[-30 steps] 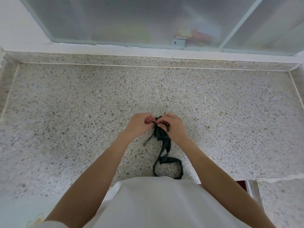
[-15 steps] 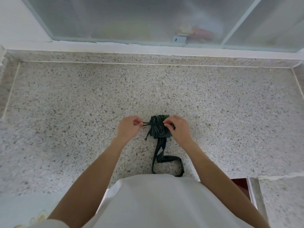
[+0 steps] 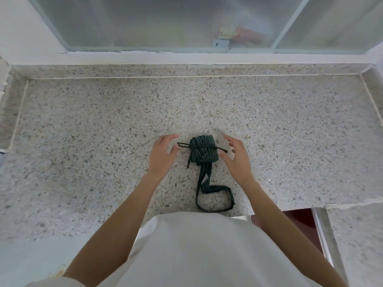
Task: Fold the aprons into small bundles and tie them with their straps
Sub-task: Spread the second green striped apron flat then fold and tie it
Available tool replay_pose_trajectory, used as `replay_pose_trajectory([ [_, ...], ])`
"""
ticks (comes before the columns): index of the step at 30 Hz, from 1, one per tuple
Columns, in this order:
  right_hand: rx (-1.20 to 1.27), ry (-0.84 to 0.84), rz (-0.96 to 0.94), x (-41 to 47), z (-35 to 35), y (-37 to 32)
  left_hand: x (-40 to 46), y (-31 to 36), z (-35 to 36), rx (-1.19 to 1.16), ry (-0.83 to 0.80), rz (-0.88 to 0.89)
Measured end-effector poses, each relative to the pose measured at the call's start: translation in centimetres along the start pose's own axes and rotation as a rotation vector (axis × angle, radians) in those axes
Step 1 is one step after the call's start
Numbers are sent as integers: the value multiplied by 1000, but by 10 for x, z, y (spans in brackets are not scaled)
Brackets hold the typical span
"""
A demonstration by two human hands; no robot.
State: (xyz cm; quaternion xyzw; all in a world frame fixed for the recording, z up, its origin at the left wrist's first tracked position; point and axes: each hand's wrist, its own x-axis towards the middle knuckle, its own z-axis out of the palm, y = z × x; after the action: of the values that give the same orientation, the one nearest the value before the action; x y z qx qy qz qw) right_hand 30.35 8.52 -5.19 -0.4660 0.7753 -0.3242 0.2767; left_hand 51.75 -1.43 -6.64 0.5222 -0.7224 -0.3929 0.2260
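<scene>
Resting flat, largest thing first, smallest last:

Tabletop [image 3: 103, 125]: speckled stone slab w/ raised lip at back, frosted window [image 3: 165, 23] above. Serves as firm base, so bundle sits w/o being held.

Person's torso: white top fills bottom of view, pressed close to front edge; both forearms reach fwd from it, keeping work centred.

Left hand [image 3: 162, 155]: just left of bundle, palm down, fingers [image 3: 169, 139] spread and loosely curved, gripping nothing. Fingertips near left strap end; contact w/ it can't be told. Reads as released.

Right hand [image 3: 236, 157]: mirror position just right of bundle, fingers fanned and relaxed, nothing grasped. Right strap end points at thumb side, apart or barely touching – can't tell.

Apron bundle [image 3: 203, 151]: dark green, thin pale stripes, rolled small, lying mid-tabletop between both hands, near front edge. Holds shape unaided, so prob. cinched tight enough.

Neck loop [image 3: 213, 195]: wide striped band trailing from bundle toward torso, lying in slack loop on tabletop. Left outside wrap; may need tucking, judging by task.

Tie strap [image 3: 202, 146]: thin dark cord crossing bundle side to side, knot approx. at left, short tails sticking out both ways. Tails lie straight out toward each hand.

Step, as judged: tying of this apron looks done; no other aprons in view.
</scene>
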Motion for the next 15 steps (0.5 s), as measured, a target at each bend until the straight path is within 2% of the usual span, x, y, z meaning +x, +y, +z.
replay_pose_trajectory([
  [2, 22, 81, 61, -20, 1, 6, -7, 9, 0, 24, 18, 207],
  [3, 3, 97, 70, -35, 3, 11, -14, 14, 3, 40, -43, 309],
  [8, -214, -46, 15, -95, 20, 40, -43, 12, 31, 280, -516, 679],
  [11, -367, -115, -62, -122, 25, 51, -58, 2, 42, 350, -646, 726],
  [15, -539, -175, -19, -143, 19, 53, -65, -7, 49, 555, -786, 807],
])
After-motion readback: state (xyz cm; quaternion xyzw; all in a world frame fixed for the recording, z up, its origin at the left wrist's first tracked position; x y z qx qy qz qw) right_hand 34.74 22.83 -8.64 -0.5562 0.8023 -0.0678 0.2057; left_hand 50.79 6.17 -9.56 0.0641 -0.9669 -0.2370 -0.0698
